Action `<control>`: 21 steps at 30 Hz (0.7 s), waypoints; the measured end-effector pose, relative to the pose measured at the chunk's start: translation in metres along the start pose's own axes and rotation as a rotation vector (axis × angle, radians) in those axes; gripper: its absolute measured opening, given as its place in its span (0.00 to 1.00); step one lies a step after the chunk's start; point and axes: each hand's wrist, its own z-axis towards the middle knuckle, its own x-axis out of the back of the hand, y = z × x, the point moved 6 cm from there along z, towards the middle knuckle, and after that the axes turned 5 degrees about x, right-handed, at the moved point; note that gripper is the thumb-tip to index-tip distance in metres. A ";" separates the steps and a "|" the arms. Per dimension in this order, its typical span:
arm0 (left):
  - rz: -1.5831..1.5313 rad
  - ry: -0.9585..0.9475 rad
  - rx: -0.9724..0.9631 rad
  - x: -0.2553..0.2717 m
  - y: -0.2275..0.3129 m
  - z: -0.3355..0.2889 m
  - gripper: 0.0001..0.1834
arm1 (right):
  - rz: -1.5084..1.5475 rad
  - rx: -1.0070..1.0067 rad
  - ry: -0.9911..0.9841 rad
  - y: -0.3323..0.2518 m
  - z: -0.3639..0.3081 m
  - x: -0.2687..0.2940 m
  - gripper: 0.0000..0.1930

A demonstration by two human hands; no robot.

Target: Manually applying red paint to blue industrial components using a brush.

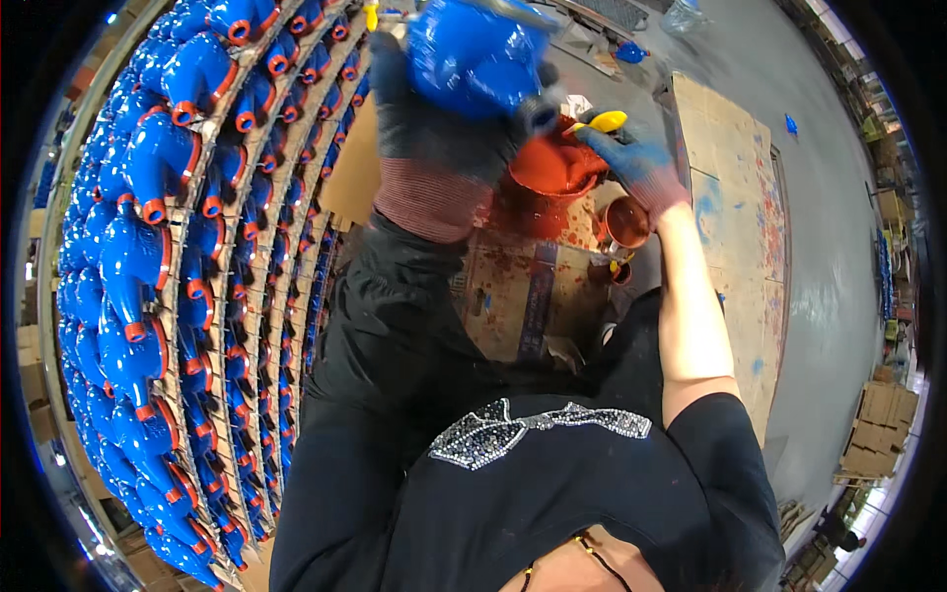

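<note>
In a dark glove with a maroon cuff, my left hand (434, 128) is closed on a glossy blue pump-like casting (473, 49) with a stubby pipe end, raised at the top of the view. My right hand (636, 163), its glove stained blue, is closed on a yellow-handled paintbrush (607, 121); the bristles are not plain to see. It is beside a bucket of red paint (552, 168), below and right of the casting. A smaller red-stained pot (625, 223) stands just under my right wrist.
Stacked layers of blue castings with red rims (133, 266) fill the left side. Paint-splashed cardboard (513, 296) lies under the pots, near my knees. A tiny cup (620, 272) stands there too. Another cardboard sheet (730, 197) covers floor at right; cartons (878, 424) stand farther right.
</note>
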 end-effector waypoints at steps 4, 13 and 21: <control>0.070 -0.075 -0.080 0.006 0.018 -0.001 0.39 | 0.196 -0.212 -0.045 0.040 0.000 -0.045 0.15; 0.002 0.212 -0.149 0.011 0.023 -0.017 0.33 | 0.085 -0.196 -0.238 0.080 -0.013 -0.100 0.15; -0.081 0.061 0.082 0.047 0.011 -0.010 0.38 | 0.144 -0.135 -0.233 0.039 -0.026 -0.046 0.10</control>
